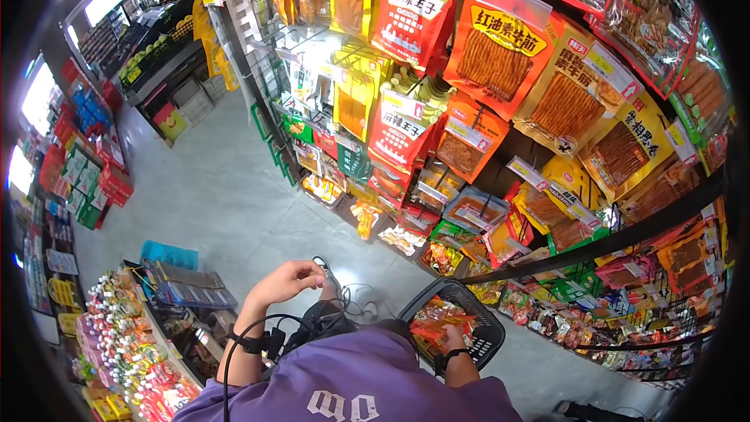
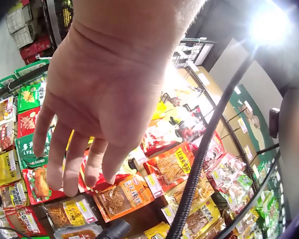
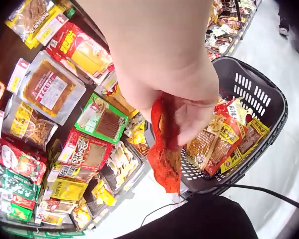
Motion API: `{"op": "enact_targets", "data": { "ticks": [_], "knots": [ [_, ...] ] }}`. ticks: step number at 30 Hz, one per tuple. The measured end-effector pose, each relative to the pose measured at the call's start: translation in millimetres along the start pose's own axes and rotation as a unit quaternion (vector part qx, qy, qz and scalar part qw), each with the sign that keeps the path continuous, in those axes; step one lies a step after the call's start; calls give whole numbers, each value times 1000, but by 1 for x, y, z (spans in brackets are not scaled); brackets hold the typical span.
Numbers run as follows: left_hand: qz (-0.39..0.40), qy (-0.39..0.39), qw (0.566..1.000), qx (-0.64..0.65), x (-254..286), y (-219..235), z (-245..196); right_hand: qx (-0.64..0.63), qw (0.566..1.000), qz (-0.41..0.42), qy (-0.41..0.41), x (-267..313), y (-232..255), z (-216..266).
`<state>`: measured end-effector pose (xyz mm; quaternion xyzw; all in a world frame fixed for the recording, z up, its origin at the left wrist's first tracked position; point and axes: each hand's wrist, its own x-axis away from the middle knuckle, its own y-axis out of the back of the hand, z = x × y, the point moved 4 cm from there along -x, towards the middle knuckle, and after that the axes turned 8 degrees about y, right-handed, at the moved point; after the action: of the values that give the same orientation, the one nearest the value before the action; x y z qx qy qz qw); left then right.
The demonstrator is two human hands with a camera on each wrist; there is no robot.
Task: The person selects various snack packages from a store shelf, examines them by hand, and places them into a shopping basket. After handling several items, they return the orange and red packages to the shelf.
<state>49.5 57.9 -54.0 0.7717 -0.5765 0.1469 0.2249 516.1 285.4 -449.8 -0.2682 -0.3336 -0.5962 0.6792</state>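
My right hand (image 3: 182, 109) pinches a red snack packet (image 3: 164, 164) between thumb and fingers. In the right wrist view the packet hangs beside and partly over a black plastic basket (image 3: 269, 94). Inside the basket lie several snack packets (image 3: 222, 142) in red and yellow, partly hidden by the hand. The head view has this hand over the basket (image 1: 491, 332) at my right side. My left hand (image 1: 283, 281) is raised in front of my body, its fingers loosely bent and holding nothing. In the left wrist view its fingers hang down before the hanging snack packets.
A rack of hanging snack packets (image 1: 500, 55) with price tags fills the front and right. At the lower left stands a display of small colourful packs (image 1: 133, 336). Grey floor (image 1: 226, 187) runs between them. A black cable (image 2: 209, 134) crosses the left wrist view.
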Motion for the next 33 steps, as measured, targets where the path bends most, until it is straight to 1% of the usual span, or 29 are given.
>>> {"op": "enact_targets", "data": {
  "ticks": [3, 4, 5, 7, 8, 9, 11, 12, 13, 16, 17, 20, 21, 23, 24, 25, 28, 32, 33],
  "knots": [
    [4, 13, 1000, -6, -4, 2, 1, -66, 994, 56, -72, -12, 8, -4],
    [4, 19, 1000, -11, -5, 1, -3, -77, 991, 77, -80, -21, 13, -7],
    [5, 23, 1000, -15, -6, 0, -6, -56, 992, 101, -56, -37, 20, -16],
    [4, 25, 999, -23, -7, 0, -12, 75, 982, 161, 68, -73, 43, -42],
    [2, 26, 999, -27, -7, 2, -13, 121, 972, 169, 107, -85, 47, -49],
    [0, 23, 1000, -21, -7, 4, -13, 139, 966, 182, 120, -83, 43, -44],
    [-5, 17, 1000, -9, -7, 8, -11, 67, 986, 135, 68, -65, 30, -23],
    [-7, 17, 1000, -6, -7, 11, -9, -24, 997, 73, 3, -58, 23, -17],
    [-9, 18, 1000, -3, -7, 14, -6, -114, 992, 9, -62, -44, 10, -8],
    [-17, 20, 1000, 13, -6, 20, 0, -48, 995, 49, -77, -36, -19, 6],
    [-21, 21, 999, 20, -5, 22, 2, -52, 995, 87, -21, -30, -28, 9],
    [-27, 22, 999, 36, -8, 32, 10, 18, 992, 124, -4, -43, -56, 13],
    [-29, 23, 999, 39, -9, 36, 12, 13, 994, 110, -20, -44, -65, 17],
    [-35, 24, 998, 44, -11, 44, 15, 70, 989, 127, -26, -49, -93, 29],
    [-36, 27, 998, 47, -13, 49, 18, 98, 985, 135, -29, -52, -109, 36],
    [-38, 30, 998, 51, -14, 55, 20, 132, 980, 144, -39, -37, -131, 56],
    [-54, 34, 996, 59, -17, 75, 23, 188, 960, 205, -15, -38, -179, 79],
    [-72, 35, 994, 76, -20, 113, 21, 242, 936, 257, 13, -40, -252, 108],
    [-80, 32, 993, 85, -21, 124, 22, 235, 923, 305, 21, -35, -273, 118]
  ]
}}
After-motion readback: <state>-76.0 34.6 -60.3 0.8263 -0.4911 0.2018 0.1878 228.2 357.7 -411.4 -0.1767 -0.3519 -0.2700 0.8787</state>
